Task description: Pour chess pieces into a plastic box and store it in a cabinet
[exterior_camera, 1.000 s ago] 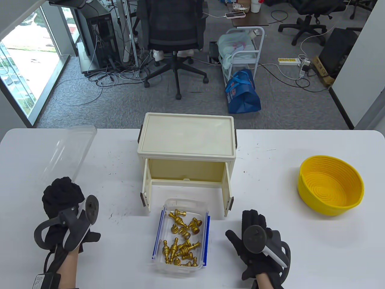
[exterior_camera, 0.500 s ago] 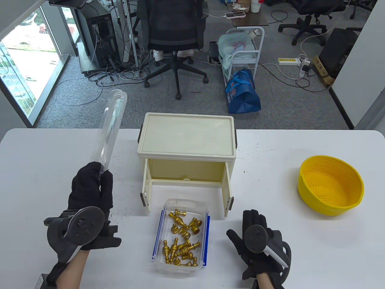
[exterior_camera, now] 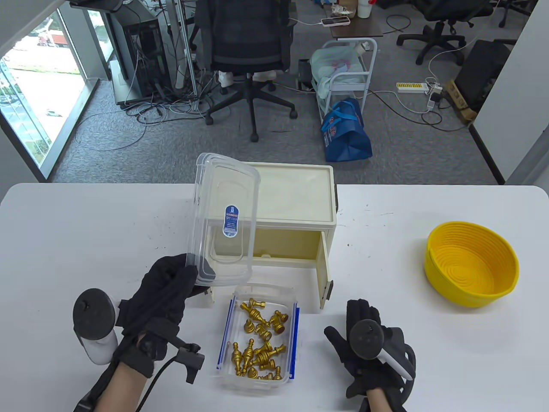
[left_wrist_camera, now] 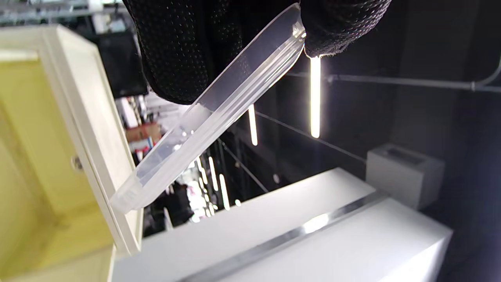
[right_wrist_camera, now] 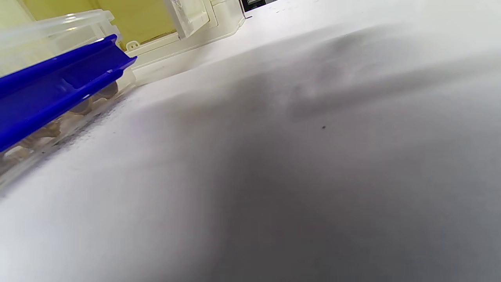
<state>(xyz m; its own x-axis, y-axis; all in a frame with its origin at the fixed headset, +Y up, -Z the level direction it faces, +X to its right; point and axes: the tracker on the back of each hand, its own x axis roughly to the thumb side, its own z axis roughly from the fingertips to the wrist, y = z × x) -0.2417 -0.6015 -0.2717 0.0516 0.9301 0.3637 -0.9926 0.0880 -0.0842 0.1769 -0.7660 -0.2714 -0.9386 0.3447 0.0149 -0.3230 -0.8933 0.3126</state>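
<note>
Within the last second the left hand has swung the clear lid in from the far left; its fingers now pinch the lid's near edge, holding it tilted above the plastic box of chess pieces in front of the open cabinet. Lidding looks next. The right hand rests flat on the desk, fingers spread
</note>
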